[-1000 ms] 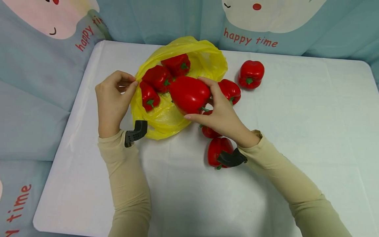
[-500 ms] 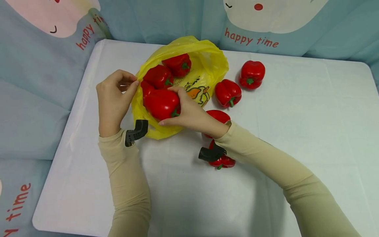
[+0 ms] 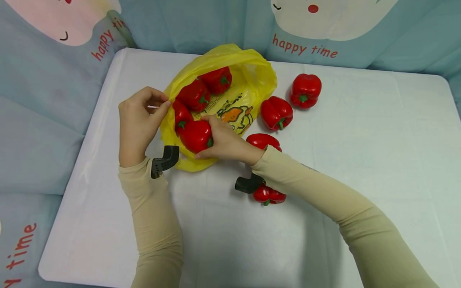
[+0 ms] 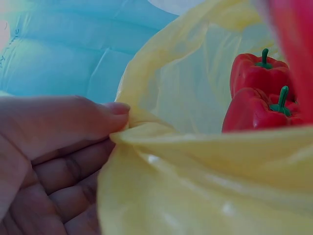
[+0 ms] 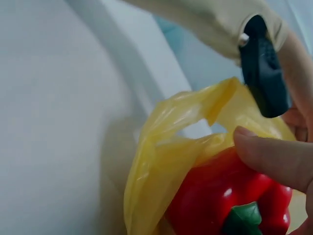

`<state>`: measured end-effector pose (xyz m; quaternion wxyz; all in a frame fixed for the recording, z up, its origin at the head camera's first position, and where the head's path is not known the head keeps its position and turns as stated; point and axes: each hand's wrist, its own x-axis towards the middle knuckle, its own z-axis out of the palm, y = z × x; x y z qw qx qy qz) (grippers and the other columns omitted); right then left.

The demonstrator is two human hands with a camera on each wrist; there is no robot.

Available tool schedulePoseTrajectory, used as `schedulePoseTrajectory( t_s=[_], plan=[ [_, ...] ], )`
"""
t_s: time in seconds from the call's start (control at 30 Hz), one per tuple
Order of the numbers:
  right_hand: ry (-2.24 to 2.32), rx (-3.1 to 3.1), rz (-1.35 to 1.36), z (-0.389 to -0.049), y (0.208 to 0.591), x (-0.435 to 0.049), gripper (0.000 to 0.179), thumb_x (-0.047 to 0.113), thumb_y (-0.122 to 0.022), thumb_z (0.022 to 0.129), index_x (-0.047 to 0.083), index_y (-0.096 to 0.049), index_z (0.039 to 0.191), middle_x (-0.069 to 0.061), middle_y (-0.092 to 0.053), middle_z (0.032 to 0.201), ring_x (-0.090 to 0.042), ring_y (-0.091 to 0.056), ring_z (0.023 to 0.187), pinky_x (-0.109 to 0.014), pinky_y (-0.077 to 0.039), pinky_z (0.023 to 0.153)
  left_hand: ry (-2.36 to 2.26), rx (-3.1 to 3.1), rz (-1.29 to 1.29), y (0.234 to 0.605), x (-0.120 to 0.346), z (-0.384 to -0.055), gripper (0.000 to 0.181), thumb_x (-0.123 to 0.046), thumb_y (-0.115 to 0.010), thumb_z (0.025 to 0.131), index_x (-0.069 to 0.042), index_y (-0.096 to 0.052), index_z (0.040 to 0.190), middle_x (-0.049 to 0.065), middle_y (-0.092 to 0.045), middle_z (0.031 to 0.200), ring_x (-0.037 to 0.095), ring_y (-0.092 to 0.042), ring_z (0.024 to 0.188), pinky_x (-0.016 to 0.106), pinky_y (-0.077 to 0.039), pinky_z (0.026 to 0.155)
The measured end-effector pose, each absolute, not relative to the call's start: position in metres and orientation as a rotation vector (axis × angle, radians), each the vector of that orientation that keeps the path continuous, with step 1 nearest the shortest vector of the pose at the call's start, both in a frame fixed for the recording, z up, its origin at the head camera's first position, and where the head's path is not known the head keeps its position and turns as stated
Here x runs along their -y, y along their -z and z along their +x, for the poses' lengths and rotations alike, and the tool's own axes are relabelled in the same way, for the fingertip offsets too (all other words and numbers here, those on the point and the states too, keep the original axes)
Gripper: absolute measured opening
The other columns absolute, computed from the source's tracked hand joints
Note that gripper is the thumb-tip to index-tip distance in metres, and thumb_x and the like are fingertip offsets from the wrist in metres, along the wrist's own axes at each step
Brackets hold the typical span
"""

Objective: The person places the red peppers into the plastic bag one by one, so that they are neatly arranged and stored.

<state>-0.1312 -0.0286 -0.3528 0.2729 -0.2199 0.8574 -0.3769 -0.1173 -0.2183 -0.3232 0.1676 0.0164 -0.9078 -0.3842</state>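
Left hand: Your left hand (image 3: 138,120) pinches the left rim of the yellow plastic bag (image 3: 219,56) between thumb and fingers, seemingly to keep the limp mouth spread.
Right hand: Your right hand (image 3: 228,142) grips a red bell pepper (image 3: 194,137), thumb on its near side and a finger on its far side; this likely lets you steer it past the rim.
Gripped pepper's place: Within the bag's mouth, at its near left; you cannot tell whether it rests on the bag's floor.
Peppers inside: The left pepper (image 3: 182,114), middle pepper (image 3: 194,95) and back pepper (image 3: 218,80) sit close together along the bag's left and far sides, perhaps helping weigh it down.
Peppers outside: Four lie right of the bag on the white table (image 3: 360,160); your right arm partly hides the two nearer you.
Pepper's look: Glossy, deep red, with rounded lobes and a green stem turned towards your palm.
Bag's look: Thin, crinkled, translucent, with an orange cartoon print (image 3: 231,115).
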Motion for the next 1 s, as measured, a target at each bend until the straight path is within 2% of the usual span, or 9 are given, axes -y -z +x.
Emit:
schedulePoseTrajectory(
  t_s=[0.13,0.3,0.4,0.7,1.0],
  plan=[
    [0.957,-2.327,-0.579,-0.132,0.357,0.029,0.093,0.026,-0.083,0.074,0.005,-0.025,0.144,-0.015,-0.037,0.143,-0.027,-0.034,0.130,-0.038,-0.032,0.108,1.081,2.594,0.033,0.324,0.219,-0.118,0.017,-0.011,-0.066,0.089,0.005,-0.067,0.095,0.014,-0.068,0.092,0.018,-0.062,0.081,0.011,-0.048,0.072],
    [1.015,-2.292,-0.562,-0.132,0.360,0.032,0.095,0.022,-0.083,0.073,0.005,-0.022,0.144,-0.015,-0.035,0.143,-0.025,-0.035,0.131,-0.037,-0.034,0.107,1.092,2.595,0.025,0.325,0.220,-0.118,0.016,-0.010,-0.066,0.089,0.005,-0.067,0.094,0.015,-0.068,0.090,0.002,-0.055,0.073,0.007,-0.044,0.069],
    [1.014,-2.269,-0.561,-0.133,0.360,0.033,0.096,0.022,-0.083,0.074,0.004,-0.021,0.145,-0.016,-0.034,0.144,-0.025,-0.035,0.131,-0.036,-0.035,0.107,1.098,2.594,0.026,0.325,0.220,-0.117,0.016,-0.010,-0.067,0.089,0.005,-0.067,0.093,0.015,-0.068,0.089,-0.004,-0.052,0.072,0.007,-0.044,0.069],
    [0.918,-2.300,-0.566,-0.136,0.361,0.028,0.090,0.023,-0.079,0.077,0.004,-0.024,0.146,-0.016,-0.038,0.142,-0.026,-0.037,0.130,-0.038,-0.036,0.106,1.089,2.595,0.011,0.324,0.219,-0.116,0.016,-0.010,-0.067,0.089,0.006,-0.067,0.093,0.015,-0.068,0.089,0.000,-0.054,0.072,0.007,-0.044,0.068],
    [1.001,-2.329,-0.615,-0.134,0.352,0.017,0.092,0.026,-0.079,0.078,0.003,-0.023,0.147,-0.016,-0.039,0.143,-0.028,-0.037,0.130,-0.037,-0.035,0.106,1.095,2.589,0.021,0.325,0.221,-0.116,0.016,-0.010,-0.067,0.088,0.006,-0.067,0.093,0.016,-0.068,0.088,-0.006,-0.051,0.070,0.007,-0.043,0.067]
  ],
)
